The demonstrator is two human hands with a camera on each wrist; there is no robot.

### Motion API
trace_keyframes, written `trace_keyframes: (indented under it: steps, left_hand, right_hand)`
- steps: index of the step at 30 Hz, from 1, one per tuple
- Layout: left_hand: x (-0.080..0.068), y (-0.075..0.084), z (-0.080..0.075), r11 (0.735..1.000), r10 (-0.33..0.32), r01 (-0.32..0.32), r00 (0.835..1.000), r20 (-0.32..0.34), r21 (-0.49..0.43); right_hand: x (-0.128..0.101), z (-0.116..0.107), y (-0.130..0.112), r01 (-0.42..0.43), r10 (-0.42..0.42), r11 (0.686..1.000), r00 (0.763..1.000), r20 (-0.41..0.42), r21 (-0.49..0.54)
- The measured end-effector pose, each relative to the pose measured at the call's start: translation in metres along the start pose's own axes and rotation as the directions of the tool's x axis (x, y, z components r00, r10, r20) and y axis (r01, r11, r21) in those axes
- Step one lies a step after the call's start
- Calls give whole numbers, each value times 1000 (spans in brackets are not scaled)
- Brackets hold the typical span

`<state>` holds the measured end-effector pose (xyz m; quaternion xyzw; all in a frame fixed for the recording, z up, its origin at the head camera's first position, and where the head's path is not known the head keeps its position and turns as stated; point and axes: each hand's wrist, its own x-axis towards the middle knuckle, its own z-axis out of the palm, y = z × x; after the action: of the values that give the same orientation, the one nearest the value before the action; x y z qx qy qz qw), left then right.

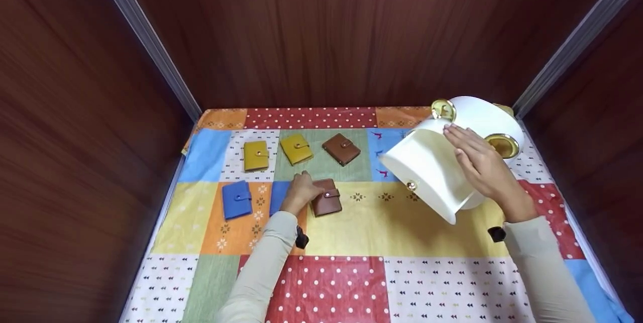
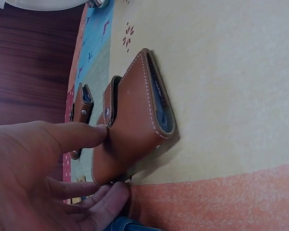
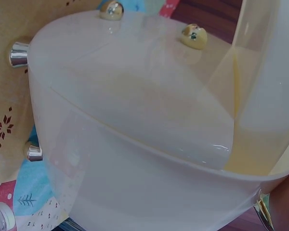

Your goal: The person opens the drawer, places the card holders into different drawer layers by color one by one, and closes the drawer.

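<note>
My left hand (image 1: pixel 302 190) pinches a brown snap wallet (image 1: pixel 328 205) by its side edge. In the left wrist view the thumb presses on this wallet (image 2: pixel 130 115) beside its snap strap, with the fingers at its lower edge. A blue wallet (image 1: pixel 278 195) lies partly hidden behind this hand. My right hand (image 1: pixel 485 165), its fingers straight, rests against a glossy white container (image 1: pixel 432 162) with a raised, tilted panel. The right wrist view shows the container's smooth white body (image 3: pixel 135 130) with gold knobs and feet; the hand is mostly hidden there.
Two mustard wallets (image 1: pixel 256 156) and another brown wallet (image 1: pixel 341 148) lie in the back row. A second blue wallet (image 1: pixel 236 200) is at the left. A patchwork cloth (image 1: pixel 331 288) covers the table, with dark wood panels (image 1: pixel 301 36) on three sides.
</note>
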<state>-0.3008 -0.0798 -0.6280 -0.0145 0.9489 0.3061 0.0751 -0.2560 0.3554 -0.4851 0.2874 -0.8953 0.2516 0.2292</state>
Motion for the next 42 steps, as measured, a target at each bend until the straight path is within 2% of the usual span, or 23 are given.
trace_keyframes:
  steps: [3,5,9,12,23,26,29,33,36,42]
  left_hand:
    - [11,-10,9,1000,-6,6,1000,-11,-6]
    - [18,-15,15,999,-22,22,1000,7,-32]
    - [36,-30,34,999,-19,19,1000,9,-35]
    - [40,-35,41,1000,-6,6,1000,-10,-19]
    - [36,-33,40,999,25,-27,999,-49,-46]
    - [27,-25,30,998,54,-57,996,-67,-41]
    - [12,-9,14,997,53,-56,997,-52,-51]
    - [-4,7,-1,996,-3,4,1000,3,-85]
    - [-7,10,-2,995,-22,23,1000,19,-101]
    - [-8,10,0,990,3,-2,1000,10,-143]
  right_hand:
    - [0,0,0,11,-11,1000,1000,-5,2]
    - [0,0,-1,18,-18,1000,1000,-8,3]
    - [0,0,-1,16,-16,1000,1000,-9,2]
    - [0,0,-1,15,-15,1000,1000,-8,0]
    - [-1,0,0,12,-12,1000,1000,-6,-2]
    - [-1,0,0,14,-14,1000,1000,-10,0]
    - [-1,0,0,18,-18,1000,1000,-15,1]
    - [0,0,0,29,-29,1000,999,-19,4]
    - [1,0,0,27,-27,1000,999,-18,9]
    - [1,0,-1,15,-15,1000,1000,-13,11]
